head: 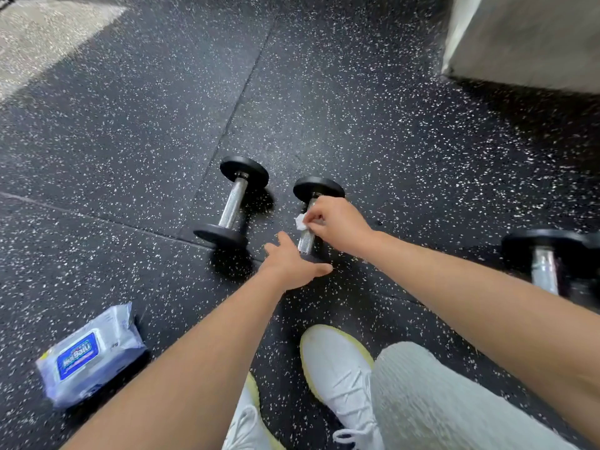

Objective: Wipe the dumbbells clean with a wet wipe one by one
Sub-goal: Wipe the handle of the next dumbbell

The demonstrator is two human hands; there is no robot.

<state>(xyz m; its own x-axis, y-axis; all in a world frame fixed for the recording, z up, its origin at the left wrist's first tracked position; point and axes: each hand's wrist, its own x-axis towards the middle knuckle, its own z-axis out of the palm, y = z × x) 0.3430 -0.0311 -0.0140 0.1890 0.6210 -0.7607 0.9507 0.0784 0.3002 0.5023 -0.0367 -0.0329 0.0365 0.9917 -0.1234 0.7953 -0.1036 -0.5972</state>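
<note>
Here, crumpled wipe (300, 221) on knurled handle (306, 241)

The floor (130, 141) is black rubber tiling flecked white, crossed by seams. On it lie the first dumbbell (232, 203) at centre, the second dumbbell (318, 186) just right of it, the third dumbbell (545, 267) at the right edge, and a wipes pack (91, 355) lower left.
</note>
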